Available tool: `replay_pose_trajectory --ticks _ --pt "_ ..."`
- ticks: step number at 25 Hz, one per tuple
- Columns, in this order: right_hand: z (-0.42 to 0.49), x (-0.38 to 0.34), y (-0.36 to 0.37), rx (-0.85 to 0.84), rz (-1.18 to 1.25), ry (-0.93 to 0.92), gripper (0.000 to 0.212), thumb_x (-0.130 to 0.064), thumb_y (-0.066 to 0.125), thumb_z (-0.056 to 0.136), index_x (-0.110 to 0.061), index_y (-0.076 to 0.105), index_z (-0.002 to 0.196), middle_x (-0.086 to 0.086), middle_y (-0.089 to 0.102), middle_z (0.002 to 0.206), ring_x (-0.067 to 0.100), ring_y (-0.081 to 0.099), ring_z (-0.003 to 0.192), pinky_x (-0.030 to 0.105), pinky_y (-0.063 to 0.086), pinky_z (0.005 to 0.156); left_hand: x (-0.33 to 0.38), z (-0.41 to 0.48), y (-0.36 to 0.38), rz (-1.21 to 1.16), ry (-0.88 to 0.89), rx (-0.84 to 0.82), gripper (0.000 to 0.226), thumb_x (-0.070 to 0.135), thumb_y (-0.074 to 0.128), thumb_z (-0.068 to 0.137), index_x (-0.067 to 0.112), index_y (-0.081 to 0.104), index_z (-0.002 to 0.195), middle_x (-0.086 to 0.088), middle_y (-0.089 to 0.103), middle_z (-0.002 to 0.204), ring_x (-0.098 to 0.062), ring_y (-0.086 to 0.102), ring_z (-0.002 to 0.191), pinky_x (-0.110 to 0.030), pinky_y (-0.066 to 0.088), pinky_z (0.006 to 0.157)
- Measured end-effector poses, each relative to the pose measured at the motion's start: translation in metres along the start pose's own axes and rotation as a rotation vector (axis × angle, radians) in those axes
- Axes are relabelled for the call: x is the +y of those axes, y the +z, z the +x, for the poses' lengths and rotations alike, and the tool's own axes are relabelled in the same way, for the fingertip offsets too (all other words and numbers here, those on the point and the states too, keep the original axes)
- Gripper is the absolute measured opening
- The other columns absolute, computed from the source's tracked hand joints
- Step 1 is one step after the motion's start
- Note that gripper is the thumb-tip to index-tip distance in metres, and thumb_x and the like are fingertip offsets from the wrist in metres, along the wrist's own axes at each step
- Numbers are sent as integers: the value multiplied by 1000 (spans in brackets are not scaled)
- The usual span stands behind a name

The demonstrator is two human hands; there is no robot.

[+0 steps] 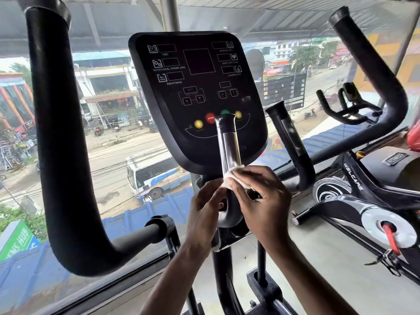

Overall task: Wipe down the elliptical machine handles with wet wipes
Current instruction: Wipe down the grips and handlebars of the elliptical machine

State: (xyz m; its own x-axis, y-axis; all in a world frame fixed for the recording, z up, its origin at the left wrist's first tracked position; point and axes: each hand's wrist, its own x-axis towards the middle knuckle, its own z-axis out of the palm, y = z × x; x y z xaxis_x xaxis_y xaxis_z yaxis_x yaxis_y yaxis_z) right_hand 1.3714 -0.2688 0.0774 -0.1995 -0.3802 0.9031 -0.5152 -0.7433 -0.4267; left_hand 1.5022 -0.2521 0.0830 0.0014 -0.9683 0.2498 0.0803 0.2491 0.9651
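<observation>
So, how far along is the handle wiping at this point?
Done: no handle visibly shows as finished. In hand: the right hand holds a white wipe against the inner left handle, which the left hand grips at its bend. Left, seemingly: inner right handle, outer left handle and outer right handle.

Gym: elliptical console (197,96), spin bike (363,196) beside it

Floor (329,269) bears elliptical base (263,289), spin bike (363,194).
</observation>
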Motion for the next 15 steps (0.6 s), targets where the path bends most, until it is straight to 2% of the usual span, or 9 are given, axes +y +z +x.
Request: replay_pose_trajectory --ticks 3,5,8,12,15 --pt "7 4 1 60 -5 33 13 -6 80 92 -5 81 105 2 77 104 9 72 99 23 55 89 -1 -1 1 4 16 20 22 32 59 93 27 78 102 2 76 100 -11 68 95 -31 50 84" --pt "11 5 2 35 -2 -4 14 -6 79 92 -3 81 106 4 76 105 7 71 100 18 52 91 -1 0 1 11 25 32 25 33 59 92 23 76 107 1 76 103 -15 69 99 -33 50 86" --pt "18 8 2 22 -9 -8 15 -7 79 93 -3 80 107 4 76 105 10 72 99 23 55 89 1 2 3 14 45 43 31 30 60 91 21 73 118 -3 76 108 -23 71 107 -37 54 92" --pt "27 10 7 21 -23 -32 16 -8 78 94 -3 80 109 5 76 107 9 71 100 20 54 92 9 4 6 -2 66 59 35 27 61 86 19 72 118 2 74 98 -11 69 94 -28 53 85" --pt "38 12 10 60 -44 -16 14 -10 75 95 -3 80 107 4 77 104 8 70 96 20 54 88 12 7 8 -3 61 82 32 28 62 84 21 74 112 4 74 95 -8 68 91 -29 51 88"
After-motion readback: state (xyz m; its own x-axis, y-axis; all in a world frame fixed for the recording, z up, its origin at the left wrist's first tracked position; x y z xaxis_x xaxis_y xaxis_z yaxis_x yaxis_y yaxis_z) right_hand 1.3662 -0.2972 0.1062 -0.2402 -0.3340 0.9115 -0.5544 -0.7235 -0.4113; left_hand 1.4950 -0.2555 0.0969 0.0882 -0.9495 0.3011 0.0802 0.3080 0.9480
